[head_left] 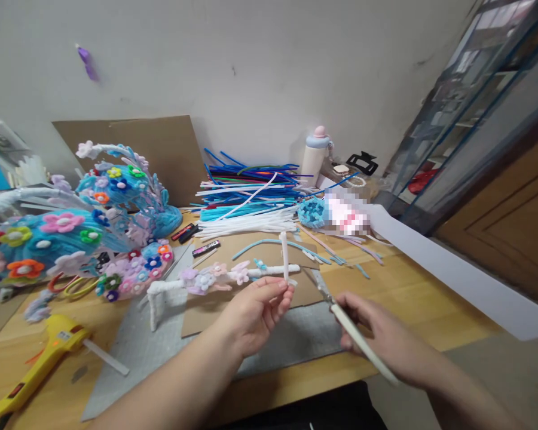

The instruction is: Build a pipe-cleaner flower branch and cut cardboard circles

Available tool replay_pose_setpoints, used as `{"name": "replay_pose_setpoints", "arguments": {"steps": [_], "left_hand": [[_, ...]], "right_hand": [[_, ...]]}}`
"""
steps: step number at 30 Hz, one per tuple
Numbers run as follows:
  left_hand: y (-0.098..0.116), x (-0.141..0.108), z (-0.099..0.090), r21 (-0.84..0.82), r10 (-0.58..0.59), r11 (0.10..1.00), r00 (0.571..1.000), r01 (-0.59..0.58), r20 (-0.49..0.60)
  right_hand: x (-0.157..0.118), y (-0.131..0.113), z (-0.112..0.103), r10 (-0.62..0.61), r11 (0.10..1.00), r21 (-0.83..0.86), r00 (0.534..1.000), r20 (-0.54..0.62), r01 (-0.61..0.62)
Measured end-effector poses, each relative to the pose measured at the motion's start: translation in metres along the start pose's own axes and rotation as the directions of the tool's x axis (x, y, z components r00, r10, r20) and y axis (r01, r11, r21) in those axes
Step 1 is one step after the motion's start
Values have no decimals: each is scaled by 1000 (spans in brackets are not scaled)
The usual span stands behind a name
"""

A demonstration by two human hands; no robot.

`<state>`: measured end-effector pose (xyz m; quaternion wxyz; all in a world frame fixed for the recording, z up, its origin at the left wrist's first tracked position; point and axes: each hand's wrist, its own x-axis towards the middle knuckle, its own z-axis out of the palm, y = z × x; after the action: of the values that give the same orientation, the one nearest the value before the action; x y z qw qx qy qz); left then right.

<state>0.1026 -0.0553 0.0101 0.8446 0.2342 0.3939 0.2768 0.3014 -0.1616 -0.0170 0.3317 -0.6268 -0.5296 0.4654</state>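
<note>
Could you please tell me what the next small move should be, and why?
Probably bring the scissors to the white strip: the left grip pinches the strip upright, while the right grip holds the scissors close by, blades pointing its way but apart from it.

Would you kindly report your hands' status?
Left hand holding white fuzzy strip upright. Right hand gripping white-handled tool. Flowered white stem just beyond left hand.

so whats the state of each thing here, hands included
left hand: grip closed on white pipe cleaner
white pipe cleaner: upright
right hand: grip closed on white-handled tool
flowered stem: bent at left end
glue gun: lying on its side
bottle: upright, top on
pipe cleaner pile: loosely heaped
claw clip: open or shut, unclear
</note>
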Motion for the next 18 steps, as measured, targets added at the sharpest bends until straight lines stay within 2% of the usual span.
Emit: {"name": "replay_pose_setpoints", "arguments": {"steps": [3,6,13,18], "left_hand": [[0,-1,5,-81,-76,994,997,74,-26],[-2,-3,8,-85,-102,991,995,100,-17],[-5,-7,11,50,-110,993,993,108,48],[-6,-6,14,155,-100,983,995,95,25]], "right_hand": [[-12,-5,16,-1,999,-33,1000,6,1],[-14,-8,21,0,999,-43,1000,11,0],[-10,-10,19,-27,999,27,1000,15,27],[-10,-10,18,-48,997,-64,999,-10,47]]}}
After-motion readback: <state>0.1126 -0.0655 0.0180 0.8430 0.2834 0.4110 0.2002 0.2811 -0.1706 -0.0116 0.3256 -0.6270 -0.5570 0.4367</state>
